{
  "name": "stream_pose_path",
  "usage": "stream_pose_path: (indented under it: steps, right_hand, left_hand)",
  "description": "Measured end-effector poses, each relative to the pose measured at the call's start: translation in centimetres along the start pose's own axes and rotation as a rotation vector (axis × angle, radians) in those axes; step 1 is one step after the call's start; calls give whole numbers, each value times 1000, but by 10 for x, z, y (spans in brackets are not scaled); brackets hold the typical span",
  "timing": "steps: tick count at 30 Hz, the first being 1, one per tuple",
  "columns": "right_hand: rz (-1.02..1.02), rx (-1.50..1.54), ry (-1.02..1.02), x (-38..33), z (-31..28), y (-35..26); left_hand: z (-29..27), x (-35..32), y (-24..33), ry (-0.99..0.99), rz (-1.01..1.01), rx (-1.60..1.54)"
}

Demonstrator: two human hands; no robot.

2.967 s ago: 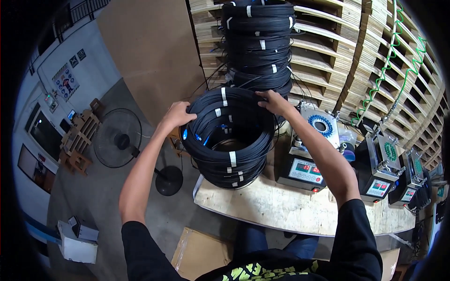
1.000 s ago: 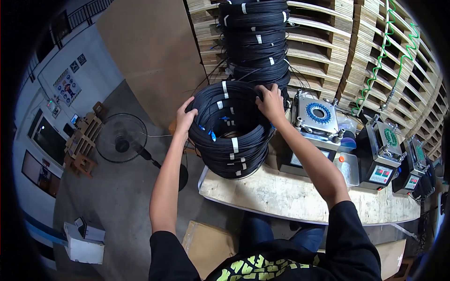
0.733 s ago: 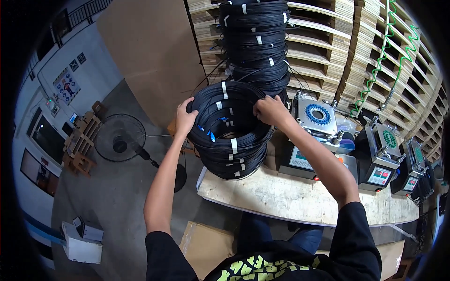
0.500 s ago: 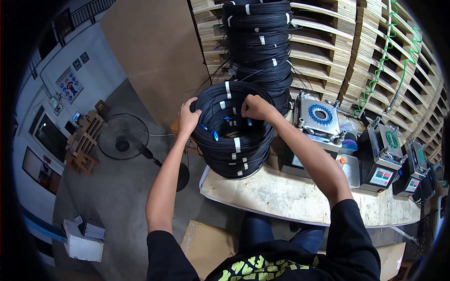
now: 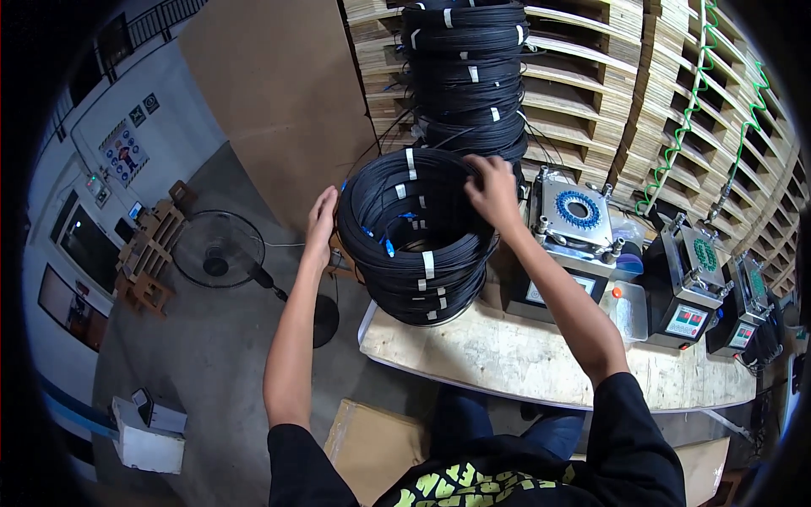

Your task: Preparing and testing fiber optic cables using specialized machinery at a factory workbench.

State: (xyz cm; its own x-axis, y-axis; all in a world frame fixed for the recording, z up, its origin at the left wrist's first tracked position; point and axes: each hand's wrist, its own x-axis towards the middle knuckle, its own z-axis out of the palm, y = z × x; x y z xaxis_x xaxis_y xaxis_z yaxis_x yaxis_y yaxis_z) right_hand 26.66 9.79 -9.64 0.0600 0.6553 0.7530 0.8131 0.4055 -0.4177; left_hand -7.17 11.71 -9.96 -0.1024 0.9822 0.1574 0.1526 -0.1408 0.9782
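A black shirt with short sleeves [image 5: 629, 422] is worn, with yellow-green letters [image 5: 460, 486] printed on it. Dark blue trousers [image 5: 507, 422] are worn. Both arms are bare.

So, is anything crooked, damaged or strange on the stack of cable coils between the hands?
Nothing looks damaged. The front stack of black cable coils is uneven: its upper coils sit further left than the lower ones. The left hand steadies one side, the right hand the top rim. Loose cable ends stick out from the taller stack behind.

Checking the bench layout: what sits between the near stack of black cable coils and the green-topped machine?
In the head view, a grey winding machine with a blue ring on top.
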Motion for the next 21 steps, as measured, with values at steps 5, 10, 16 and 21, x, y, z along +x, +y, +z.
stream_pose_path:
  steps: [5,10,16,21]
  right_hand:
    - [364,318,-65,-12,21,85]
    - [520,497,-201,-3,28,51]
    - [484,500,-155,2,41,67]
    - [490,555,-161,2,43,79]
  left_hand:
    - [50,-1,5,-147,-150,-194]
    - [26,7,-13,-115,-128,-260]
    - [33,10,-16,-116,-94,-332]
    - [38,9,-11,-75,-85,-259]
